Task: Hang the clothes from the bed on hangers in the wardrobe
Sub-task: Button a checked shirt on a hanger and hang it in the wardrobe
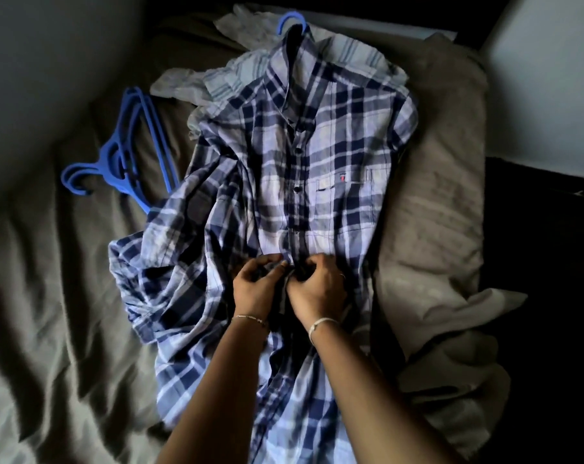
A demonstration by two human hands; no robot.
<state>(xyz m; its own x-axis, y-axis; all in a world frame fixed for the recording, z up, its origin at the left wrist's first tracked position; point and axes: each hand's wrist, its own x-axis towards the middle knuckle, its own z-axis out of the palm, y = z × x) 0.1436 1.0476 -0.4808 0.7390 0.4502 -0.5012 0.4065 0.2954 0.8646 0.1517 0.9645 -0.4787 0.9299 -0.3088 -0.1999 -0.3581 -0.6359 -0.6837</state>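
On bed (49,329) — 1 plaid shirt (334,155) in left hand (257,285), right hand (317,289)

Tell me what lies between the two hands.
Head view: only the front placket of the plaid shirt, pinched from either side by the left hand and right hand.

Checked shirt (317,155) in navy, pale blue and white, tiny red mark (341,177) on its chest, dark buttons (300,150), bright blue hanger hook (292,21) at the collar, bright blue spare hangers (114,165), pale shirt (230,83) striped light blue and white, grey-brown bedsheet (49,296), white wristband (322,322).
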